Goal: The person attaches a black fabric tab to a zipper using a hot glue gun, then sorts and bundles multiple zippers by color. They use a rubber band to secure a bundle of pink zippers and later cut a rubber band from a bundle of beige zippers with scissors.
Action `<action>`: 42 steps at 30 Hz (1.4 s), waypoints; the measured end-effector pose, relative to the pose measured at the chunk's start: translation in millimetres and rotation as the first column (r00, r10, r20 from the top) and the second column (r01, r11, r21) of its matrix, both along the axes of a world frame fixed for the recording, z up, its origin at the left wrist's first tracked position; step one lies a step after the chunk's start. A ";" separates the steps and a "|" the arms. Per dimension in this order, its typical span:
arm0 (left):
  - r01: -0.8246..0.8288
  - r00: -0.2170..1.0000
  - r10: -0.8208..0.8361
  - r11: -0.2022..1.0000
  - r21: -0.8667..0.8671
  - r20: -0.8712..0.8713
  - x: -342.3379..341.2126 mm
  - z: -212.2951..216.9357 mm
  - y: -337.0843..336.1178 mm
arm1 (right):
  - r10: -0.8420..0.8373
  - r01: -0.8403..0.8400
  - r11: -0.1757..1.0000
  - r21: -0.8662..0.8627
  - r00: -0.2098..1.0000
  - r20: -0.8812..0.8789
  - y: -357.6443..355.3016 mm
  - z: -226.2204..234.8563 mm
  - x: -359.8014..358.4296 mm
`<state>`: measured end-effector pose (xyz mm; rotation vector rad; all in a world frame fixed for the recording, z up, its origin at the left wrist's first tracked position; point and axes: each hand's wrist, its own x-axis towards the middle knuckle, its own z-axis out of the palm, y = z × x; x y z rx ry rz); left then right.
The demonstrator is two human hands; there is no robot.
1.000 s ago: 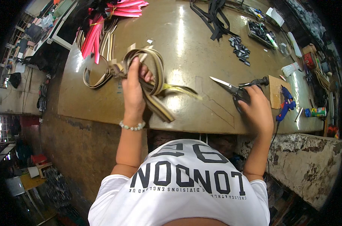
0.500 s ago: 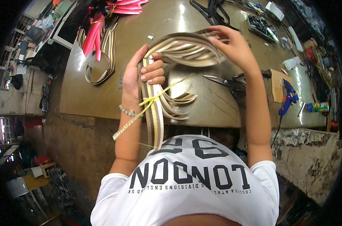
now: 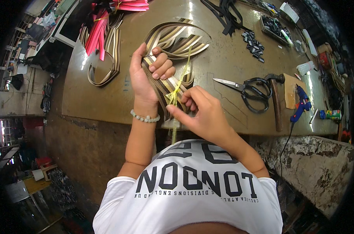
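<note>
My left hand [image 3: 153, 72] is wrapped round a bundle of striped webbing straps [image 3: 170, 37] in brown, black, cream and white. The far part of the bundle loops over the table, its ends fanned out. A yellow tie [image 3: 176, 93] binds the straps just below my left fist, its tails sticking out both ways. At that knot is my right hand [image 3: 204, 113], thumb and curled fingers closed on the tie; the exact pinch is partly hidden. The near strap ends hang by my left wrist, partly covered by the right hand.
Black-handled scissors [image 3: 257, 93] and a hammer [image 3: 277, 105] lie to the right, with a blue glue gun [image 3: 300, 102] beyond. Further off are small black buckles [image 3: 253, 46], black straps [image 3: 225, 17] and a parts box [image 3: 273, 28]. Pink straps [image 3: 99, 37] lie far left.
My right hand has left the far part of the straps and come down to the yellow tie. The held bundle has tilted, its lower end swinging right; the scissors and hammer are now uncovered.
</note>
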<state>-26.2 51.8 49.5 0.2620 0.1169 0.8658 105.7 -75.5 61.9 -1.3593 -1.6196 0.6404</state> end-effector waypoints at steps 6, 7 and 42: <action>0.010 0.999 -0.010 1.000 -0.006 0.038 -4.4 2.5 -7.4 | 0.049 -0.204 0.933 -0.296 0.887 -0.459 16.9 -5.8 20.7; 0.004 1.000 -0.005 1.000 0.009 0.024 -3.0 2.8 -9.8 | 0.011 -0.189 0.929 -0.318 0.873 -0.487 23.6 -9.0 20.0; -0.259 0.960 0.280 0.913 0.316 -0.023 -2.3 17.0 -28.0 | 0.034 0.009 0.947 0.321 0.991 -0.130 -17.6 14.4 17.4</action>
